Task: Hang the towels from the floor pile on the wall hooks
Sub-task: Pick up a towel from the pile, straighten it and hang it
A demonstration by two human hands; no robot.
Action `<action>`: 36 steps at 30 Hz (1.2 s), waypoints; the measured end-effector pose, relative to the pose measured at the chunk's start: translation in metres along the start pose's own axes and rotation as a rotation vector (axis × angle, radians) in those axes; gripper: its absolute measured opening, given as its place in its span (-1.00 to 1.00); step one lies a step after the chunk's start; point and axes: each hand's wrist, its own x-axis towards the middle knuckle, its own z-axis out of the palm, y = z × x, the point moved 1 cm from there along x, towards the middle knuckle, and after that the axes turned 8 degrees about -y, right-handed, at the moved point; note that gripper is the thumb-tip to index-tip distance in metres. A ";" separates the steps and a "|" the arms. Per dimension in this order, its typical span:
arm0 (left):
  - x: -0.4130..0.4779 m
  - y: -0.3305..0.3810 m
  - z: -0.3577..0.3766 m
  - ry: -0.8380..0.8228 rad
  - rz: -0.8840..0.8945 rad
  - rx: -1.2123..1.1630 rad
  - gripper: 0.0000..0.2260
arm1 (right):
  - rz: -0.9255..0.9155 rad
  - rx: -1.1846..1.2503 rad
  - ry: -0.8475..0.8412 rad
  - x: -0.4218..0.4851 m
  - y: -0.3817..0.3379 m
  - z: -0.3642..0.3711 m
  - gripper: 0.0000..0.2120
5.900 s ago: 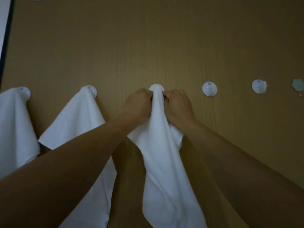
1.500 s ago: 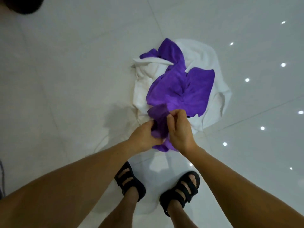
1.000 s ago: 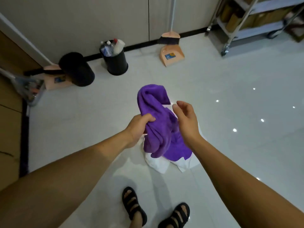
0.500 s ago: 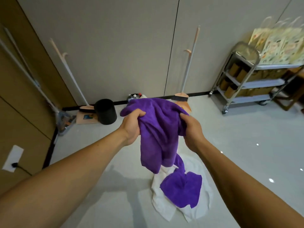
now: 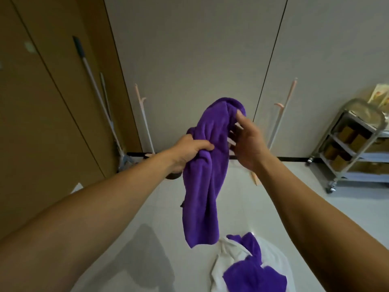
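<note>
The towel (image 5: 206, 186) is gripped by the left hand (image 5: 189, 151) and draped below it, above the pile (image 5: 250, 268), while the right hand (image 5: 246, 142) is held open at its top; one edge is best gathered before hanging is tried.

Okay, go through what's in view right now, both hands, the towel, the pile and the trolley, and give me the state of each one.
Purple fleece towel: lifted, hanging bunched in the air.
Left hand: grips the towel's upper part.
Right hand: open, fingers spread beside the towel's top.
Floor pile of white and purple towels: crumpled, not hung.
Steel trolley: standing upright, shelves loaded.
</note>
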 end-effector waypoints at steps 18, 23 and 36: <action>-0.080 0.024 -0.069 0.131 -0.338 0.201 -0.73 | 0.193 -0.350 -0.074 0.012 0.032 -0.019 -0.67; -0.106 0.012 -0.087 0.261 -0.241 -0.087 -0.60 | 0.462 -0.441 -0.371 0.017 0.019 -0.018 -0.77; -0.159 -0.011 -0.101 0.301 -0.151 -0.130 -0.68 | 0.839 -0.801 -0.695 0.018 0.050 -0.027 -0.52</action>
